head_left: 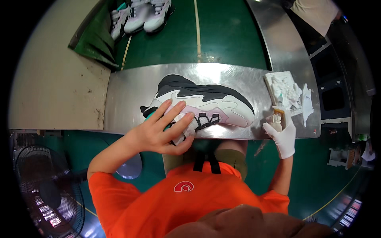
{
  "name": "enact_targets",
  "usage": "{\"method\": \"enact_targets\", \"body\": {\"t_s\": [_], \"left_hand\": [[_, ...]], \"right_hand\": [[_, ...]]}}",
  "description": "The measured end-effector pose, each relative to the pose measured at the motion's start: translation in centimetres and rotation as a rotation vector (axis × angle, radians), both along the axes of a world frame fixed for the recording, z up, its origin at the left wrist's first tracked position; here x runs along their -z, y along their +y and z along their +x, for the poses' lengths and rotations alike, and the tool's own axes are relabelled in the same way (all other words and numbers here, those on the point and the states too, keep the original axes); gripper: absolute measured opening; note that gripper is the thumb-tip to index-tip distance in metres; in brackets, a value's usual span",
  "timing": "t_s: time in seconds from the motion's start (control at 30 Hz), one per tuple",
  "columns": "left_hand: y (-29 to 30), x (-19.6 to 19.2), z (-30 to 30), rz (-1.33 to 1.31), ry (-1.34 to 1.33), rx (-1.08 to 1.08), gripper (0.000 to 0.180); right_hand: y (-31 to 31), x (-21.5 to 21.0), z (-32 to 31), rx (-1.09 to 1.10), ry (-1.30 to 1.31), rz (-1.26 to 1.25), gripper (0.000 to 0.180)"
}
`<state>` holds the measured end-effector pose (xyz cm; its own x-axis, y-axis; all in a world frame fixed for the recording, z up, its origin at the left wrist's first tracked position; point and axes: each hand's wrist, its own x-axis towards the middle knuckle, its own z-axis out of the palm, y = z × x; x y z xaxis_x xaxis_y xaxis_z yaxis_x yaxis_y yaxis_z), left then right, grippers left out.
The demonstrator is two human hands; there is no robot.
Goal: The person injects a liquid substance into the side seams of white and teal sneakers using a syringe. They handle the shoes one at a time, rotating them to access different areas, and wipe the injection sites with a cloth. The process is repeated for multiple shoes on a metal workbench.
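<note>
A white, lilac and black sneaker (210,101) lies on its side on the metal bench, sole facing away and toe to the right. My bare left hand (164,129) holds it at the collar and tongue, its fingers spread over the upper and its thumb at the near side. Just right of the toe, my white-gloved right hand (283,135) is closed around a small orange-brown and whitish object (278,113), whose kind I cannot make out. A pale pointed piece with a green tip shows just beyond those fingers. A white pad with crumpled cloth (283,89) lies past that hand.
The metal bench (127,89) has its near edge close to my body. Beyond it, more sneakers (145,16) stand on a green conveyor belt (226,31). A beige panel (59,87) borders the left side; a black fan (49,192) stands lower left. Another person's light clothing (315,14) shows far right.
</note>
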<state>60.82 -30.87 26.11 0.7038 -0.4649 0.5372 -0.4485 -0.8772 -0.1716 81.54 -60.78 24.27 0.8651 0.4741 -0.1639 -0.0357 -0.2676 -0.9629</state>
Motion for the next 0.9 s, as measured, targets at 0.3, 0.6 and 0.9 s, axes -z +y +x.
{"method": "enact_targets", "body": {"t_s": [0.3,0.6,0.9], "left_hand": [[-0.4,0.3,-1.5,-0.092,0.074,-0.092,0.035],[-0.3,-1.1,-1.0,-0.060,0.177,-0.102,0.031],[-0.9,-1.2,-0.3,-0.140,0.188,-0.140,0.035]], "right_hand": [[-1.2,-4.0,-1.9,-0.337,0.363,0.634,0.083],[2.5,-4.1,-0.3,-0.530,0.527,0.633,0.085],[0.7,-3.9,1.2,-0.544,0.586,0.579,0.084]]}}
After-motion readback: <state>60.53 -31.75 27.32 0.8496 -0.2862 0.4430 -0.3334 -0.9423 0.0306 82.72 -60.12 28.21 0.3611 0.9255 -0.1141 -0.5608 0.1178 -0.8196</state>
